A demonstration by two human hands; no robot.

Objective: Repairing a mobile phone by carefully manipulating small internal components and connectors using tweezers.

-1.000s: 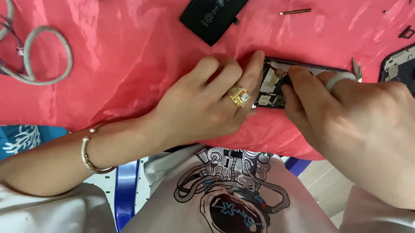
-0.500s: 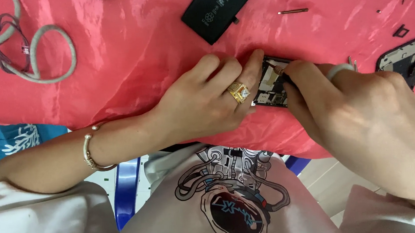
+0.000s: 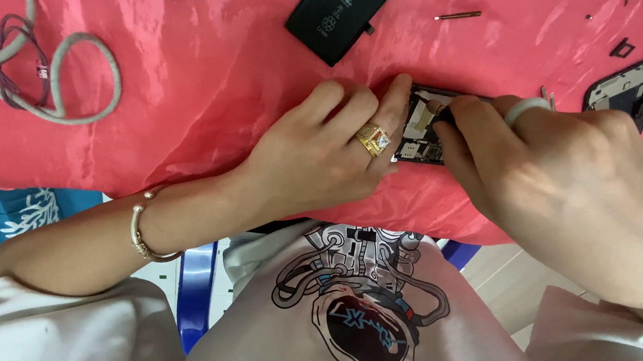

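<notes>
Both hands are down at the near edge of the desk [image 3: 180, 100], which is draped in pink-red cloth. The left hand [image 3: 320, 154], gold ring on one finger, lies flat with fingers spread, its fingertips pressing on the left end of the opened phone body [image 3: 418, 137]; the grip is open, pinning rather than clutching. The right hand [image 3: 555, 179] is curled tight, fingers closed on a small dark tool [image 3: 443, 113] whose tip sits inside the phone body, right among the exposed parts. The phone body lies between the two hands, just in from the near edge.

Farther back, a black battery [image 3: 343, 7] lies toward the far edge, a thin metal rod [image 3: 458, 16] beside it. A grey cable loop [image 3: 43, 79] sits at the far left corner. At the right edge lies a second dark phone frame [image 3: 628, 87].
</notes>
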